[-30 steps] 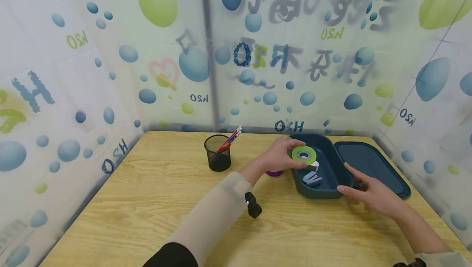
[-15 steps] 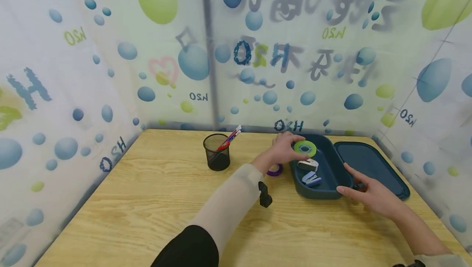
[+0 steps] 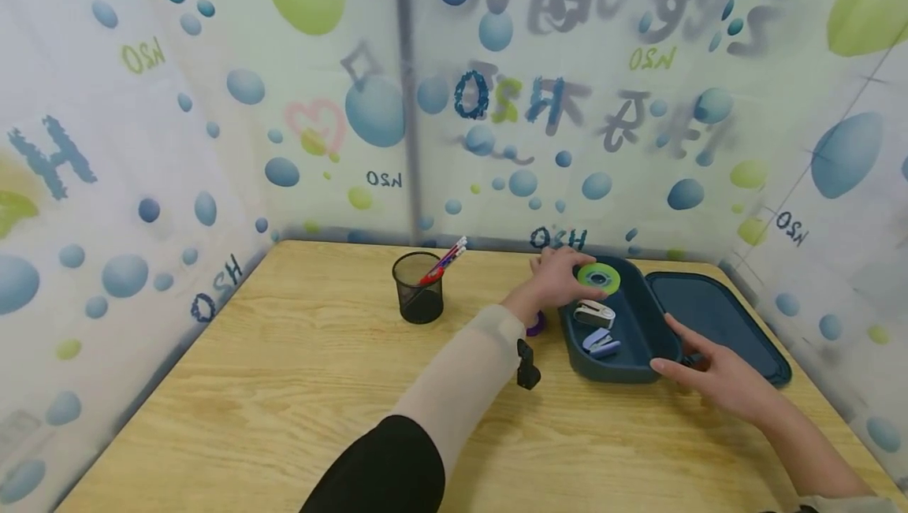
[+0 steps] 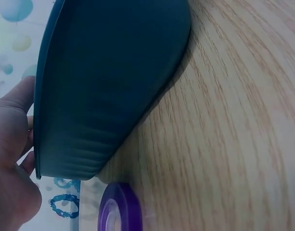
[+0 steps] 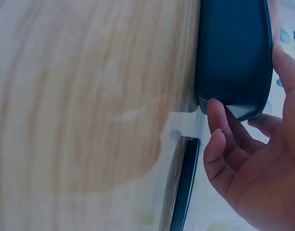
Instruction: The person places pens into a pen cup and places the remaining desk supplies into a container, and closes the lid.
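From my screen, I judged the step in hand to be setting the green tape (image 3: 603, 268) into the box (image 3: 644, 332). The left hand (image 3: 559, 276) had thumb and finger clamped on its edges, the roll flat between them over the box's far end. A white stapler (image 3: 594, 314) and a lilac stapler (image 3: 601, 344) lay inside, just nearer than those fingers. The right hand (image 3: 725, 381) held the near corner, thumb and fingers spread about it, with the lid (image 3: 716, 320) beyond its fingertips. Whether the roll touched the bottom I couldn't tell. The next move, I reckoned, called for a low, gentle release, then perhaps the purple tape (image 4: 132, 209), outside the box under the left wrist.
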### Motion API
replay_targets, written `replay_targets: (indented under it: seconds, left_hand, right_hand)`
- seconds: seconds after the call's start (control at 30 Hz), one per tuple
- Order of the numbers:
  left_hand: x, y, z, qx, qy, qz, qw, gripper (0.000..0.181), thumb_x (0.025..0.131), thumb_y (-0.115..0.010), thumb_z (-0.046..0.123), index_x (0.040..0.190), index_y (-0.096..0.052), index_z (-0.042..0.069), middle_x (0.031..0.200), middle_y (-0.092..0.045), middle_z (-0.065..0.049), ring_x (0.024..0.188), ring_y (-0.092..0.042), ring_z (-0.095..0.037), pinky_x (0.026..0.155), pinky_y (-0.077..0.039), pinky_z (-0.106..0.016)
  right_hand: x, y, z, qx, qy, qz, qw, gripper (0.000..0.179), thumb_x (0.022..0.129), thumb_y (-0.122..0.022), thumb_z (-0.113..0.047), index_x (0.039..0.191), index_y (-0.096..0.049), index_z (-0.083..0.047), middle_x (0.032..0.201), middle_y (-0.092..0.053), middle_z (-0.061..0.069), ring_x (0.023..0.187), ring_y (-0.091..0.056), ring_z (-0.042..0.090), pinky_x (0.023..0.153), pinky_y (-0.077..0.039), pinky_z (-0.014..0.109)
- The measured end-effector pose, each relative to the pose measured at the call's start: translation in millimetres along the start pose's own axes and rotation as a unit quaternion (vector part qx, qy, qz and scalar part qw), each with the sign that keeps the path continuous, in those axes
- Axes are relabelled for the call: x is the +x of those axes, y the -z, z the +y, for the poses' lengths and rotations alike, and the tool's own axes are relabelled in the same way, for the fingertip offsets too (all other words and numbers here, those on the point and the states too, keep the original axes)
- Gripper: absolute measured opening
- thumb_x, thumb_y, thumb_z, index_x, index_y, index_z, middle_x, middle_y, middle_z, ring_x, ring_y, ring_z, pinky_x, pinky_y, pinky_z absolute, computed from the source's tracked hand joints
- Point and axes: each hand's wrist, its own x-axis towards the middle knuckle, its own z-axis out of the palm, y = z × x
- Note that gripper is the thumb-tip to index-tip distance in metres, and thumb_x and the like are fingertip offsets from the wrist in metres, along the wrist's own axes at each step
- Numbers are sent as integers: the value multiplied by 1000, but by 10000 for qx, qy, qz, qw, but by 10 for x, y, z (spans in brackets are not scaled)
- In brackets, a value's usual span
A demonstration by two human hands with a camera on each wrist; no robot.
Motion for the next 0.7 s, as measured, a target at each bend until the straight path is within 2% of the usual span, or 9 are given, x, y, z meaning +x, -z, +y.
replay_targets:
  seconds: [0.23, 0.4, 0.53, 0.7]
  left_hand:
    - [2, -22, 15, -10, 82, -15, 10000, 67, 95, -82, 56, 154, -66, 29, 162, -56, -1, 135, -40, -25, 116, -27, -54]
    - [0, -28, 22, -112, 72, -89, 9999, 65, 97, -82, 52, 156, -64, 29, 159, -60, 3, 136, -42, -25, 117, -27, -54]
    - [-9, -24, 20, -410, 26, -30, 9992, 63, 98, -83, 48, 155, -65, 28, 151, -66, 4, 134, -43, -23, 117, -27, -54]
    - [-47, -2, -32, -796, -69, 129, 9967, 61, 98, -83, 46, 153, -66, 26, 150, -67, 3, 140, -43, -24, 122, -25, -56]
  right_hand:
    - [-9, -12, 14, 6, 6, 9, 10000, 95, 109, -64, -53, 178, -12, -15, 121, -56, 16, 83, -58, 21, 63, -51, 34]
    - [0, -10, 18, -7, -3, 2, 10000, 95, 109, -64, -54, 178, -12, -14, 120, -56, 16, 84, -58, 21, 63, -50, 34]
    - [6, -5, 21, -10, -53, -15, 10000, 96, 109, -64, -54, 178, -11, -14, 119, -55, 16, 86, -58, 23, 64, -49, 34]
    - [5, -4, 18, -20, -66, -17, 10000, 97, 108, -65, -54, 178, -11, -12, 119, -55, 16, 86, -58, 23, 64, -50, 34]
